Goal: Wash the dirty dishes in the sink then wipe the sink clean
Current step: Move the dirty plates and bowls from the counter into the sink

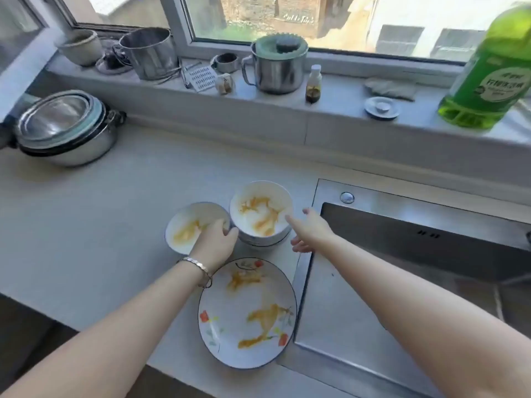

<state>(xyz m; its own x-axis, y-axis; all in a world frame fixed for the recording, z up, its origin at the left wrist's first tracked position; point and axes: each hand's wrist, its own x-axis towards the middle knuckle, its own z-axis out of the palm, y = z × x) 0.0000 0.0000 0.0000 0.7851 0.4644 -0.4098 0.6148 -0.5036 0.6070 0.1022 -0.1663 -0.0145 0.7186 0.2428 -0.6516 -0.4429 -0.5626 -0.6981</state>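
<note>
Bowl (186, 225) rim clamped in left grip (214, 244), right grip (309, 231) spread between stack (260, 211) and sink (388, 202)

Lettering on show, but no word or number reads cleanly here. Over at the far right of the window ledge stands the green bottle (488, 70), and its pale label (494, 87) carries print: a bold line of dark characters across the middle, with smaller lines above and beneath. Blur smears the lot, so not a single character can be made out and no brand comes through. Out through the window, the brick wall (297, 12) shows a pale scrawl running across it. It looks like writing, but it is too faint and small to read.
</note>
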